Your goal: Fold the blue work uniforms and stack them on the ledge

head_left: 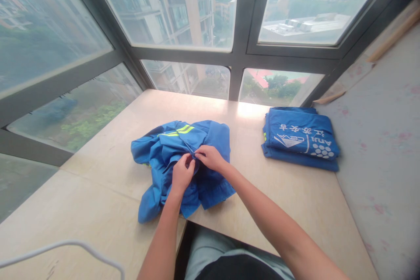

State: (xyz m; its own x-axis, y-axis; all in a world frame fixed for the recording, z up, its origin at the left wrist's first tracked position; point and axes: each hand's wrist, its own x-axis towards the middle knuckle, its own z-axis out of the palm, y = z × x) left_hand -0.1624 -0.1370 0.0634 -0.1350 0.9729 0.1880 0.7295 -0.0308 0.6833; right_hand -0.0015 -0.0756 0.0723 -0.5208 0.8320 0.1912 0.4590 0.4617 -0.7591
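A crumpled blue work jacket (210,133) with yellow-green stripes lies on the pale wooden tabletop in front of me. My left hand (183,169) pinches the cloth near the jacket's middle, along its front edge. Right beside it, my right hand (208,156) grips the same edge between thumb and fingers. The two hands nearly touch. Whatever small fastening may be between the fingertips is too small to make out. One sleeve (150,203) trails toward me on the left.
Folded blue garments (300,135) with white print are stacked at the right, near the wallpapered wall (383,148). A white cable (75,243) curves over the near left of the tabletop (108,218). Grey-framed windows (239,22) border the far and left sides.
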